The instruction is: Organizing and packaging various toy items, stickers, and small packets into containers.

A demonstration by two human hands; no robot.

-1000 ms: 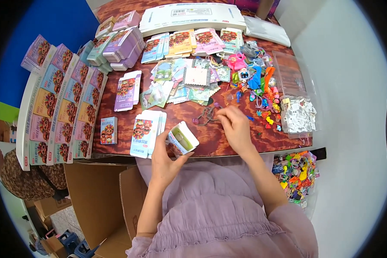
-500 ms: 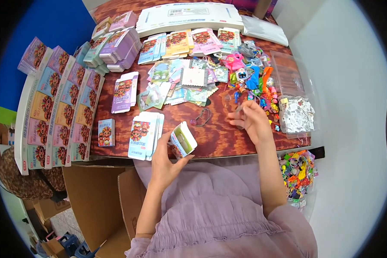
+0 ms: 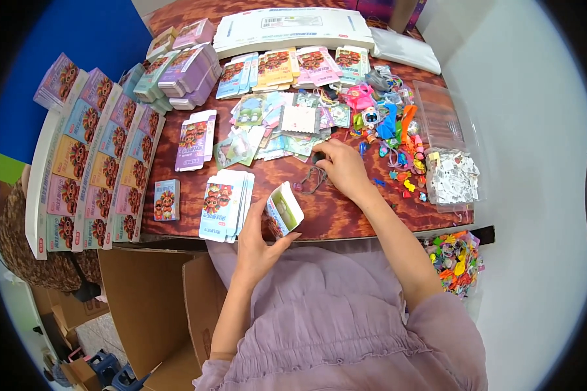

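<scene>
Dozens of flat printed cartons and sachets cover a reddish wooden table; white wall to the right, blue wall to the left, cardboard box below. Left hand holds a small open carton above the table's near edge, fingers wrapped round it, pale inside showing. Right hand pinches dark hair ties on the table. Contents of the carton unclear.

Flat cartons left of open box

One head-worn fisheye looks steeply down, close over the table.
</scene>
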